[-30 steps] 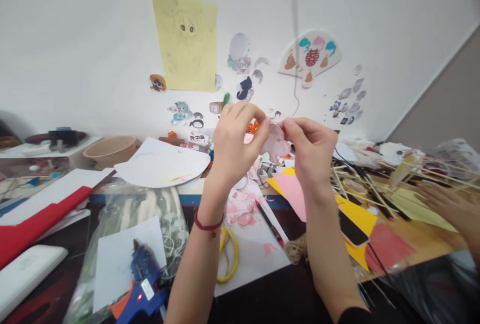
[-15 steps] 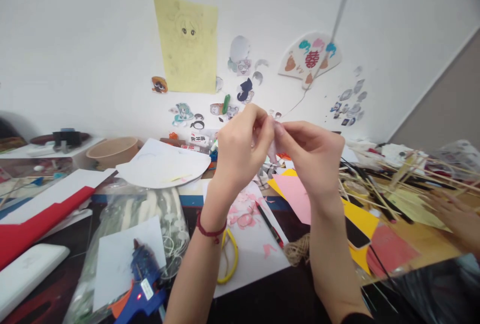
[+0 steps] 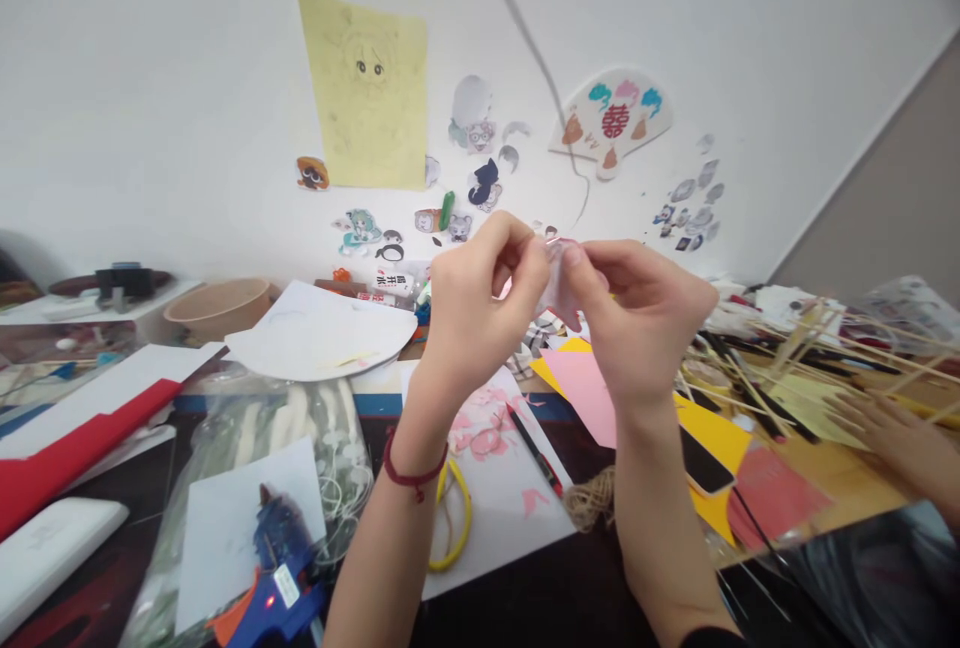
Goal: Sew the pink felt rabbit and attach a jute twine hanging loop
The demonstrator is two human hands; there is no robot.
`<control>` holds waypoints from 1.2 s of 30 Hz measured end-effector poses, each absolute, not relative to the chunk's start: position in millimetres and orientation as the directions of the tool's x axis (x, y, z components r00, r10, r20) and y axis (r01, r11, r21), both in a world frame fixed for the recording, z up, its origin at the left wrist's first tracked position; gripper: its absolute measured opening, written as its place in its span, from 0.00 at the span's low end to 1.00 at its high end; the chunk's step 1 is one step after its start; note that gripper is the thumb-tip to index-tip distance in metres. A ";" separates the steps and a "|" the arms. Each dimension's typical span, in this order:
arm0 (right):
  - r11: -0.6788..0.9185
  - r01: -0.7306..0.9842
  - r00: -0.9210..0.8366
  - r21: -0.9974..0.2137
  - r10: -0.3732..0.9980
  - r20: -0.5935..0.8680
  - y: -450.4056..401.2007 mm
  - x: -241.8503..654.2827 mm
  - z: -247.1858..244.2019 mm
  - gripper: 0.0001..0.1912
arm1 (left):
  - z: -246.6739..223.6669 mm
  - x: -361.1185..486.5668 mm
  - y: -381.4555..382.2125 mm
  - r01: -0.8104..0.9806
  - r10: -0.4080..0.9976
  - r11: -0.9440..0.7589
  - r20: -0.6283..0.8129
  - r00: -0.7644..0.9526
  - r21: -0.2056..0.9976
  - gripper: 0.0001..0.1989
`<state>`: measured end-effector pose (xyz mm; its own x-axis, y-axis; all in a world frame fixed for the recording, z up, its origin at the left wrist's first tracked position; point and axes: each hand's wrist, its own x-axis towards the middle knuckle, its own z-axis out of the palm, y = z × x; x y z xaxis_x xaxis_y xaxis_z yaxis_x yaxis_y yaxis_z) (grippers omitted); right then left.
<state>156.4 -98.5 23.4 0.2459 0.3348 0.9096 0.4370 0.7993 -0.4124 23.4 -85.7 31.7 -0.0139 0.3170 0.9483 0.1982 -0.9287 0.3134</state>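
In front of the wall, my left hand (image 3: 484, 303) and my right hand (image 3: 649, 313) are raised close together, both with fingers closed in a pinch. Between their fingertips is a small, thin pale pink piece (image 3: 559, 300), partly covered by the fingers. A thin light sliver shows at its top; what it is I cannot make out. A grey strand (image 3: 536, 53) runs down from the top of the view and ends near my right fingertips. Under my wrists lies a white sheet (image 3: 517, 548) with pink paper scraps (image 3: 487, 428), and yellow-handled scissors (image 3: 461, 523) beside my left forearm.
A blue glue gun (image 3: 285, 578) with a red light rests at lower left. Twine (image 3: 592, 498), a pen (image 3: 536, 448), pink paper (image 3: 581, 393) and a phone (image 3: 705, 463) lie around my right forearm. Another person's hand (image 3: 874, 423) is at the right, near thin sticks (image 3: 795, 348).
My hands have spread slightly apart and more of the pale pink piece shows. The strand's upper end has swung left. The other person's hand has shifted left.
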 end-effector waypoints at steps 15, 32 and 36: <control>0.800 0.529 0.269 -0.285 0.160 0.950 -100.7 148.2 23.0 0.04 | 37.5 22.9 -94.8 -0.059 0.534 -0.841 0.843 0.065 0.537 0.12; 0.826 0.499 0.145 -0.262 0.218 0.965 -105.1 154.7 24.9 0.03 | 39.0 18.5 -102.6 0.096 0.459 -0.887 0.884 0.089 0.451 0.11; 0.849 0.400 0.143 -0.345 0.314 0.939 -103.1 153.6 24.2 0.05 | 39.8 16.6 -104.6 0.190 0.429 -0.894 0.899 0.095 0.406 0.11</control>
<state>153.6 -103.1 24.2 0.1430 0.3140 0.9386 0.4004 0.8489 -0.3450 16.6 -104.6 39.8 0.0949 0.4286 0.8985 0.1900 -0.8938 0.4063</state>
